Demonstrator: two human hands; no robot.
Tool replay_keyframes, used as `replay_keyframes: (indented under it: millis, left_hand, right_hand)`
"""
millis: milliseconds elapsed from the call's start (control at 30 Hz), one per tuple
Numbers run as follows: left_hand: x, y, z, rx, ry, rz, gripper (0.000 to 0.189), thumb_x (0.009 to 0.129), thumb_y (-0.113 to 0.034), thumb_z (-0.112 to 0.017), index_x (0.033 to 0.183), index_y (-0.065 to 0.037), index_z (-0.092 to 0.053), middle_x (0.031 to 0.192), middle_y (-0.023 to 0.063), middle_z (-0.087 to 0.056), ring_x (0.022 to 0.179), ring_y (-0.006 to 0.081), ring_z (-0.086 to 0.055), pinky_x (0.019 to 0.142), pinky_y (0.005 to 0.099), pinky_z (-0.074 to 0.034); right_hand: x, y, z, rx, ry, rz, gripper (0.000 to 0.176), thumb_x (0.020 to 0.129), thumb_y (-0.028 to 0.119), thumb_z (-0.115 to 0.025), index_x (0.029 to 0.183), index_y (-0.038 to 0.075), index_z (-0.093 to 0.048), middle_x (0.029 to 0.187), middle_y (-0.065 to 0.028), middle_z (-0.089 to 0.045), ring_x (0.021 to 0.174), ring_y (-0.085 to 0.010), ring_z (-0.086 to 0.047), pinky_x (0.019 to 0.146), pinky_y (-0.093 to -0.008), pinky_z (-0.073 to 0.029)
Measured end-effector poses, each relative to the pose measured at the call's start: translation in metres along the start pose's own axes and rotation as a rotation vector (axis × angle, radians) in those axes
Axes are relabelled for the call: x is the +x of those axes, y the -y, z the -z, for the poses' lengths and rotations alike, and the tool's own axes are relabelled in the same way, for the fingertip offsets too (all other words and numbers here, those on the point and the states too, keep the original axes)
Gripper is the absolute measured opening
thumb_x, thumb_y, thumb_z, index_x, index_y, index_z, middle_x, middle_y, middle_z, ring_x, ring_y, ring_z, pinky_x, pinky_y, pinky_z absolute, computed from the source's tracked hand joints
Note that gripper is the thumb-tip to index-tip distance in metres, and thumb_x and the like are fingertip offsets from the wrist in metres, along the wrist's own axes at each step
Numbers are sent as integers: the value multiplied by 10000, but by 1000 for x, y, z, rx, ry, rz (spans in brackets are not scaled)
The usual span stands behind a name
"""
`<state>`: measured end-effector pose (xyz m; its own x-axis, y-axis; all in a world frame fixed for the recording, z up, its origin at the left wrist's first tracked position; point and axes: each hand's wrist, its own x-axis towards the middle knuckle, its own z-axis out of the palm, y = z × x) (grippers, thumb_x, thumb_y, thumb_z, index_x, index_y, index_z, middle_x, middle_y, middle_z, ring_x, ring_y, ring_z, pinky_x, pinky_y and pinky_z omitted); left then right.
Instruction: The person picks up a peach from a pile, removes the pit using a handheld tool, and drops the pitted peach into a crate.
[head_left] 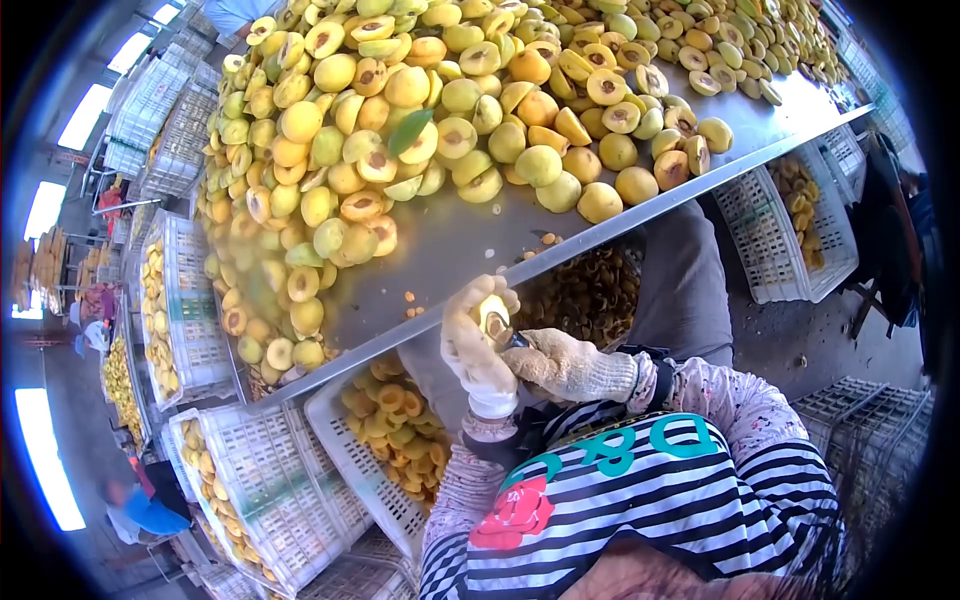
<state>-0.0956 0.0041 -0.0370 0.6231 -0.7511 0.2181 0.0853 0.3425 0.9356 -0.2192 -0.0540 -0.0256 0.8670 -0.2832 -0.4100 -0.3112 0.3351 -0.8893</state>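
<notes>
My left hand (474, 335), in a pale work glove, is wrapped round a halved yellow fruit (493, 316) with its cut face up. My right hand (562, 362), also gloved, grips a small dark-handled tool (516, 341) whose tip meets the fruit's cut face. Both hands are just in front of the raised edge of a metal table (430, 235). Heaps of yellow and green fruit halves (370, 120) lie on that table, with a green leaf (409, 130) among them.
Below the hands, a white crate (332, 440) holds fruit halves. More crates stand at the left (275, 490) and right (765, 240). Brown pits or scraps (590, 300) fill a space under the table edge. A person in blue (155, 512) is at the lower left.
</notes>
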Motion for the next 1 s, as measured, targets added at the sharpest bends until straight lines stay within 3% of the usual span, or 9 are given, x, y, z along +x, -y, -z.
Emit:
replay_keyframes:
  millis: [200, 267, 367, 600, 733, 800, 867, 967, 1000]
  left_hand:
    - [5, -13, -2, 539, 92, -608, 674, 891, -552, -702, 1184, 49, -612, 1245, 187, -607, 1016, 262, -621, 874, 359, -513]
    - [6, -26, -14, 478, 91, -488, 455, 1069, -346, -317, 1104, 10, -597, 1031, 205, -668, 913, 280, -650, 844, 390, -534]
    - [2, -41, -13, 168, 171, -77, 436, 1068, -292, -296, 1046, 9, -612, 982, 190, -680, 915, 278, -645, 834, 398, -522]
    - [20, -40, -18, 565, 292, -602, 215, 984, -159, -497, 991, 20, -615, 951, 169, -703, 845, 278, -671, 767, 369, -542]
    - [26, -46, -11, 105, 453, 64, 405, 1015, -287, -464, 1115, 61, -643, 973, 164, -711, 884, 250, -672, 815, 363, -528]
    - [8, -38, -36, 128, 120, -171, 516, 1036, -351, -392, 1195, 66, -653, 975, 162, -711, 899, 236, -667, 844, 361, -525]
    - [16, -31, -24, 299, 297, -259, 507, 1041, -329, -389, 1283, 55, -615, 1053, 180, -703, 934, 232, -666, 873, 352, -522]
    - [33, -58, -19, 588, 610, 348, 494, 1039, -268, -402, 1413, 38, -504, 1169, 201, -678, 1026, 242, -660, 923, 346, -518]
    - [30, -54, -18, 366, 518, 242, 489, 1031, -249, -414, 1422, 35, -496, 1169, 200, -678, 1029, 238, -660, 920, 344, -520]
  right_hand:
    - [-7, 6, 10, -212, 19, 180, 425, 989, 403, -591, 1207, 39, -631, 967, -165, -714, 919, -296, -688, 823, -383, -536]
    - [-8, 7, 13, -244, 70, 236, 449, 986, 434, -597, 1199, 40, -630, 958, -169, -712, 914, -308, -691, 817, -391, -536]
    - [-10, 9, 17, -312, 6, 333, 523, 972, 511, -602, 1182, 33, -624, 942, -181, -705, 884, -329, -688, 802, -398, -535]
    - [-12, 0, 21, -261, -3, 411, 484, 968, 486, -627, 1164, 45, -637, 954, -179, -696, 888, -308, -682, 801, -390, -533]
    - [-16, 0, 28, -257, 39, 316, 412, 995, 426, -607, 1152, 47, -643, 968, -150, -695, 908, -287, -673, 826, -379, -526]
    - [-17, 2, 31, -129, 148, 233, 399, 1004, 414, -593, 1148, 45, -644, 971, -148, -698, 921, -288, -673, 839, -380, -523]
    - [-13, -3, 31, -182, 102, 154, 407, 1007, 412, -583, 1187, 52, -642, 965, -131, -695, 900, -254, -661, 843, -377, -513]
    - [-13, -8, 27, -322, -29, 105, 447, 996, 431, -595, 1243, 62, -633, 955, -122, -684, 880, -231, -644, 841, -369, -503]
    - [-15, -6, 25, -236, -11, 106, 453, 996, 436, -592, 1243, 60, -632, 952, -125, -683, 882, -235, -646, 842, -370, -503]
